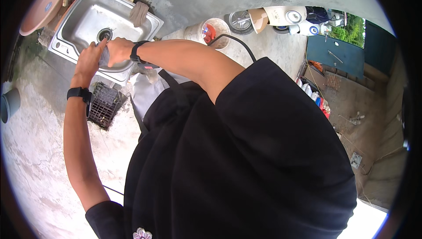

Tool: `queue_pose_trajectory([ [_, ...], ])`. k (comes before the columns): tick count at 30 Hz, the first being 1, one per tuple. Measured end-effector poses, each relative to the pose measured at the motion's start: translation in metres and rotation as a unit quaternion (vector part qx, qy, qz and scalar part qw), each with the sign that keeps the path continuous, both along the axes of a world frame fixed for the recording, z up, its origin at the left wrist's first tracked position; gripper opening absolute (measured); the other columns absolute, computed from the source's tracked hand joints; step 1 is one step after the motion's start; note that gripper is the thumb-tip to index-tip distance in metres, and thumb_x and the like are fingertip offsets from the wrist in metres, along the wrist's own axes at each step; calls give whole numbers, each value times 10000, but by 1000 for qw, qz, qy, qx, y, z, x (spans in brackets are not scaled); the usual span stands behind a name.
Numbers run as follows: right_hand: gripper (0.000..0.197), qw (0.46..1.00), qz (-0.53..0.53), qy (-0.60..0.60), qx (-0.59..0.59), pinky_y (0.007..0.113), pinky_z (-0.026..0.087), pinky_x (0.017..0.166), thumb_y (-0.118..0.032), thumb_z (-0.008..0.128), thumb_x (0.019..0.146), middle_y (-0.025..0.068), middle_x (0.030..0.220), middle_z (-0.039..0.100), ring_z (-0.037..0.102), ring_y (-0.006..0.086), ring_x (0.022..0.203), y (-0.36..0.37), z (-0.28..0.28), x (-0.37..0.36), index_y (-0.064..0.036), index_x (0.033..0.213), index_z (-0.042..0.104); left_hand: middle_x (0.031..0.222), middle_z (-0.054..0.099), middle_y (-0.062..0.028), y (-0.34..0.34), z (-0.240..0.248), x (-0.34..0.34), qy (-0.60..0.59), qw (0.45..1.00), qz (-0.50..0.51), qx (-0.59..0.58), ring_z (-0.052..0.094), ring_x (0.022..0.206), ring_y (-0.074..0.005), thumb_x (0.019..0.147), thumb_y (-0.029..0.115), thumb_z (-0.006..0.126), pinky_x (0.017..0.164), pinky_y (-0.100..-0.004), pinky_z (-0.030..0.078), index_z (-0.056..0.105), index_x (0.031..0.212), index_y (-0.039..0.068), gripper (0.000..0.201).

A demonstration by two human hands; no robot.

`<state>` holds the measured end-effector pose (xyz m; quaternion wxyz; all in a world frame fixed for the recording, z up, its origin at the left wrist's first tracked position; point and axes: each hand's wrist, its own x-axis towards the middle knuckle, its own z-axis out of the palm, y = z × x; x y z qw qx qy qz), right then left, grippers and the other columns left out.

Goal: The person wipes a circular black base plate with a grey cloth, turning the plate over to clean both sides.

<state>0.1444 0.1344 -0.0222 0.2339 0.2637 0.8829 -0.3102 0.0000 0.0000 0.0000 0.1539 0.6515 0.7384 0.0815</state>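
Grey cloth [104,59] between left hand [89,59] and right hand [119,51], near equally close; long axis fore-aft, over rectangular steel sink [90,17]. Both hands' fingers grasping it.

The left arm [78,146] runs up from below, its left hand [89,59] pointing an index finger [102,44] up and rightward, while the right arm [182,56] stretches leftward across the front, its right hand [118,51] curled fist-like just beside the left.

Grey cloth-like piece [104,57] | bunched, partly hidden | I see it remotely, by the steel sink's [83,17] near edge.
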Motion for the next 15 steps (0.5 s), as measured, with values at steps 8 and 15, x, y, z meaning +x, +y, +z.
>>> queue_pose_trajectory([
  [8,612,1000,21,-2,18,529,703,972,-396,995,753,246,1170,875,862,434,1090,6,-1,19,-22,1221,871,1274,733,-291,-2,-22,16,3,1000,14,-4,791,1137,-518,926,-159,701,951,-582,685,582,1643,172,798],
  [15,641,999,25,3,34,521,700,1000,-399,997,763,253,1188,874,862,433,1113,3,14,8,-19,1264,874,1359,696,-255,-7,-14,12,3,1000,25,-4,753,1231,-490,947,-134,685,985,-571,678,568,1662,198,796],
])
